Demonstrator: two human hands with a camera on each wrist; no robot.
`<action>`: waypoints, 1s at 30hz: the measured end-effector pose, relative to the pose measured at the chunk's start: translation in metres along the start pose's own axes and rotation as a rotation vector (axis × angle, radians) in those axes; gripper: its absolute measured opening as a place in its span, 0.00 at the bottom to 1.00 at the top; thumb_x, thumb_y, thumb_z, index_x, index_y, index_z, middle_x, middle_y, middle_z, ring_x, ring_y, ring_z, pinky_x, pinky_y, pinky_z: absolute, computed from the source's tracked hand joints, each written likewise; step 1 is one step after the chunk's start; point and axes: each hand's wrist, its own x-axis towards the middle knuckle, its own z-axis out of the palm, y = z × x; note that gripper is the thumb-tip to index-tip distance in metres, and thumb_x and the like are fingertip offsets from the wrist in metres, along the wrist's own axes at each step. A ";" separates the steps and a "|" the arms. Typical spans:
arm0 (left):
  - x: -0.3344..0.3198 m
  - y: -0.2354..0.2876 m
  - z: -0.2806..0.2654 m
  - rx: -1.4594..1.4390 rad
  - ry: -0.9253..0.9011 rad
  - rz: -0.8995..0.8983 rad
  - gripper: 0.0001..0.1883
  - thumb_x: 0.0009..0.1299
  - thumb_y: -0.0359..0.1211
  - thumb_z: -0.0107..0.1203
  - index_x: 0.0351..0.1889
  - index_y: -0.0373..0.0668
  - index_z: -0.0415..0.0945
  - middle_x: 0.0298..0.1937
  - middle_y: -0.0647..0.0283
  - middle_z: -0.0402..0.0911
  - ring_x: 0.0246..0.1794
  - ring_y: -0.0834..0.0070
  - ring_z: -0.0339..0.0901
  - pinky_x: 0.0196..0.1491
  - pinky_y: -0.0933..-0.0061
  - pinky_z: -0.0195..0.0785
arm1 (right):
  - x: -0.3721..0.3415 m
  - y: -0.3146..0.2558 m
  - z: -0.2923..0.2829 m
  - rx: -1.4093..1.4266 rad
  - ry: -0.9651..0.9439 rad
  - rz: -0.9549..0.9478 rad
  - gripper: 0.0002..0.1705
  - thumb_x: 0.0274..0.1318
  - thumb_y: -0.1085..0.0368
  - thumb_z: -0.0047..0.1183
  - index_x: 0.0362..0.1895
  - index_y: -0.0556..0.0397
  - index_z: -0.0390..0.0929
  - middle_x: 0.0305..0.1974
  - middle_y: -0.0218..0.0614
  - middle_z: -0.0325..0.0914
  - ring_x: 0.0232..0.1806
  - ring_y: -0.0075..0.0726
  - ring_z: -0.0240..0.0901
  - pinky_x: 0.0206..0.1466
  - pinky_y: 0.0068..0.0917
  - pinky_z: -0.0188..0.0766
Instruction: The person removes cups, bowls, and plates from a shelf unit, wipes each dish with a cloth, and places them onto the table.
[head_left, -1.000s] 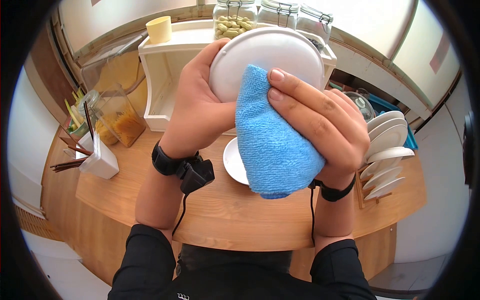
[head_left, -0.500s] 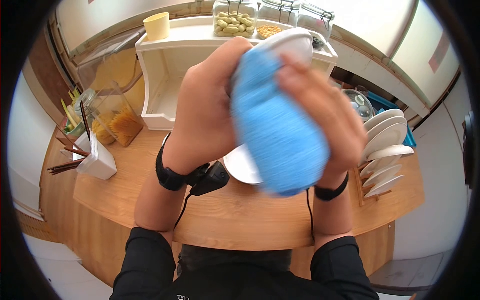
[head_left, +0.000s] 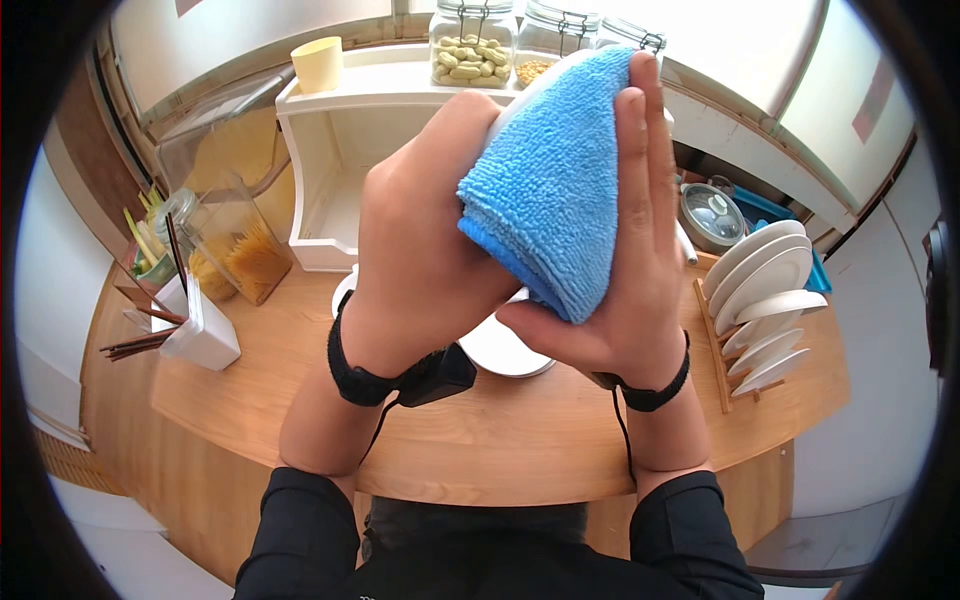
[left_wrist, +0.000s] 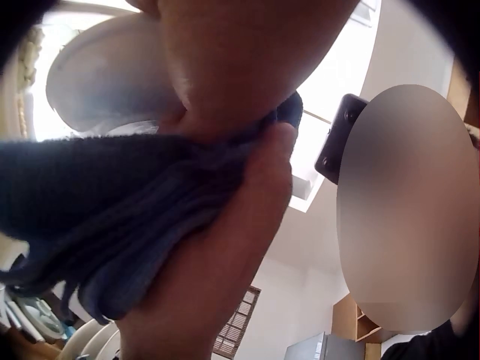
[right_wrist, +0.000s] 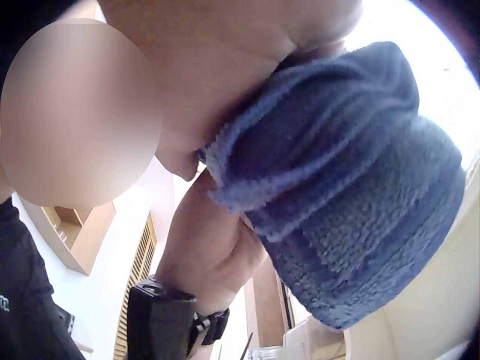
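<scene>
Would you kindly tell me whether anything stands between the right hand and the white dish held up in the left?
Yes: the blue cloth lies between the right hand and the white dish. In the head view, the cloth and the left hand hide most of the dish.

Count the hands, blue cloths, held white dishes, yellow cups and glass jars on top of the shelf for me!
Hands, left hand and right hand: 2
Blue cloth: 1
Held white dish: 1
Yellow cup: 1
Glass jars on top: 3
Total: 8
</scene>
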 end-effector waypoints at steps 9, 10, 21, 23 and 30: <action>-0.002 -0.006 0.003 -0.052 0.027 -0.146 0.18 0.69 0.30 0.73 0.54 0.36 0.80 0.46 0.64 0.83 0.45 0.75 0.80 0.50 0.72 0.75 | -0.002 -0.007 0.020 0.201 -0.021 0.160 0.73 0.37 0.65 0.75 0.90 0.47 0.49 0.90 0.57 0.41 0.86 0.70 0.52 0.79 0.51 0.67; -0.004 -0.009 0.004 -0.050 0.029 -0.147 0.18 0.69 0.30 0.73 0.54 0.36 0.80 0.46 0.64 0.83 0.45 0.75 0.80 0.50 0.72 0.75 | -0.003 -0.007 0.020 0.188 -0.018 0.189 0.69 0.38 0.69 0.73 0.89 0.45 0.54 0.89 0.52 0.46 0.83 0.68 0.61 0.76 0.48 0.73; -0.006 -0.019 0.004 -0.189 -0.040 -0.153 0.22 0.67 0.32 0.72 0.56 0.35 0.80 0.50 0.56 0.86 0.51 0.64 0.85 0.55 0.67 0.77 | -0.003 0.006 0.014 0.146 -0.109 -0.012 0.54 0.44 0.81 0.67 0.81 0.41 0.72 0.83 0.38 0.66 0.68 0.57 0.81 0.65 0.42 0.84; -0.007 -0.017 0.006 -0.173 -0.020 -0.140 0.22 0.66 0.32 0.72 0.57 0.35 0.80 0.50 0.56 0.86 0.50 0.64 0.85 0.54 0.67 0.77 | -0.004 0.010 0.017 0.211 -0.113 -0.034 0.53 0.45 0.81 0.67 0.81 0.43 0.72 0.83 0.39 0.66 0.69 0.57 0.80 0.68 0.43 0.82; -0.001 -0.018 0.001 -0.062 -0.023 -0.139 0.21 0.65 0.31 0.73 0.53 0.37 0.81 0.45 0.57 0.86 0.45 0.63 0.86 0.50 0.67 0.78 | -0.008 0.012 0.036 0.565 0.034 0.032 0.46 0.50 0.83 0.63 0.78 0.55 0.73 0.82 0.54 0.65 0.82 0.59 0.67 0.83 0.49 0.62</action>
